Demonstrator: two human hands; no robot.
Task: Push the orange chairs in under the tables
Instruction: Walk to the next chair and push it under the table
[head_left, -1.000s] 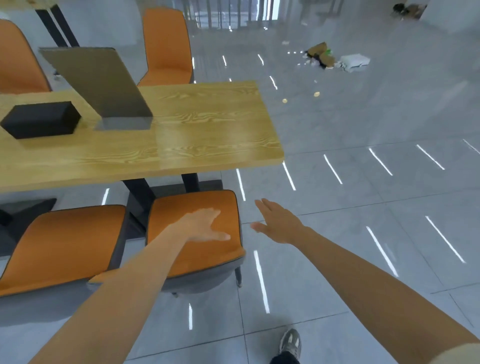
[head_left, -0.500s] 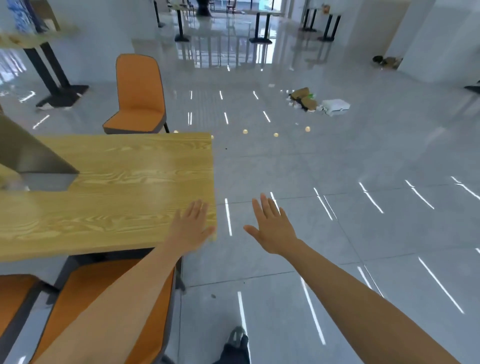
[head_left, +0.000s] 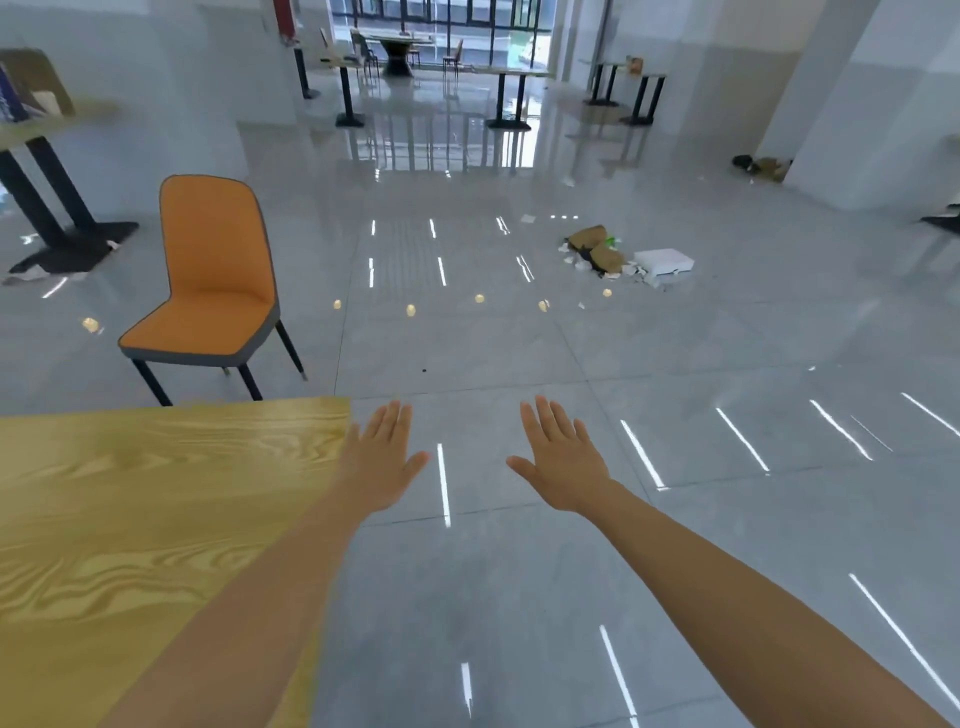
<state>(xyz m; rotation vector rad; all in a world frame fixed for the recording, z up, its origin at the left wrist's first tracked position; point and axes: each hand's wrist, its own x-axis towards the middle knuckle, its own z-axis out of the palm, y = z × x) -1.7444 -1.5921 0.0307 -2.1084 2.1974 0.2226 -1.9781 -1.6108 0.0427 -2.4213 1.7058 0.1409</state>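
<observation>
**Hands empty, one chair out at 11 o'clock**

Holding nothing with either: left hand (head_left: 382, 462) spread flat, palm down, fingers straight, just beside the far right corner of the wooden table (head_left: 130, 519); right hand (head_left: 563, 460) likewise flat and spread, at 3 o'clock of the left, over bare floor (head_left: 727, 364). Cannot tell whether the left arm touches the table top.

Beyond the table's far edge, at 11 o'clock and well apart from both hands: orange chair (head_left: 208, 291), upright on thin dark legs, seat facing the table but not tucked under it.

Probably light to shift: slim legs, a moulded padded shell, glossy tile beneath. Likely to slide easily, and to skate or twist if shoved off-centre. Stiff enough, by the look, for a firm push; no sign of fragility. Best taken at the top of the backrest with both hands and driven straight toward the table.

Farther out at 1 o'clock, litter (head_left: 597, 252) and a white box (head_left: 665, 261), away from the chair's path.
</observation>
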